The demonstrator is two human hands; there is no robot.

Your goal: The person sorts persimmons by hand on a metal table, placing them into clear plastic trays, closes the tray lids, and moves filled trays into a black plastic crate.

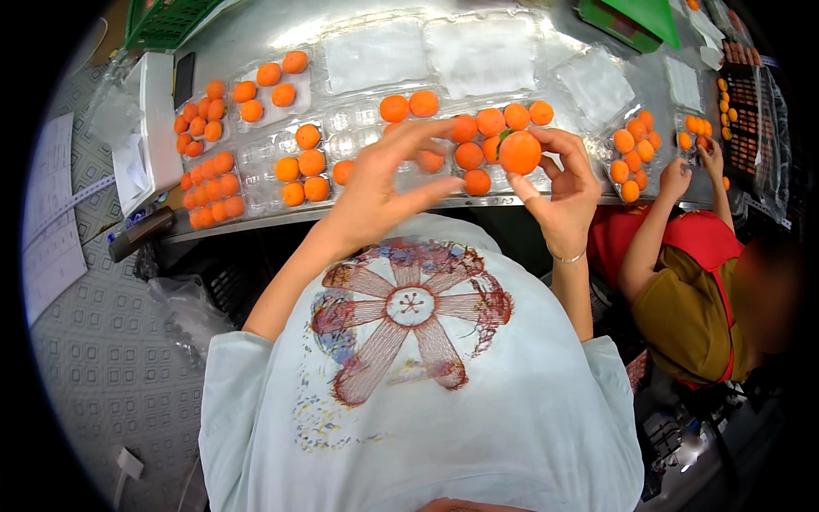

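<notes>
My right hand pinches a mandarin between thumb and fingers, raised above the table's near edge, with a bit of green at its left side. My left hand is held to the left of it, fingers and thumb spread, with nothing in it. Beneath and beyond both hands sit several mandarins, some partly hidden by the held one and by my fingers. To the left, a clear plastic tray has cups without fruit beside several filled ones.
Clear trays of mandarins stand at the left, near a white box. Lined trays lie at the back of the metal table. A green crate stands far right. Another person handles fruit at the right.
</notes>
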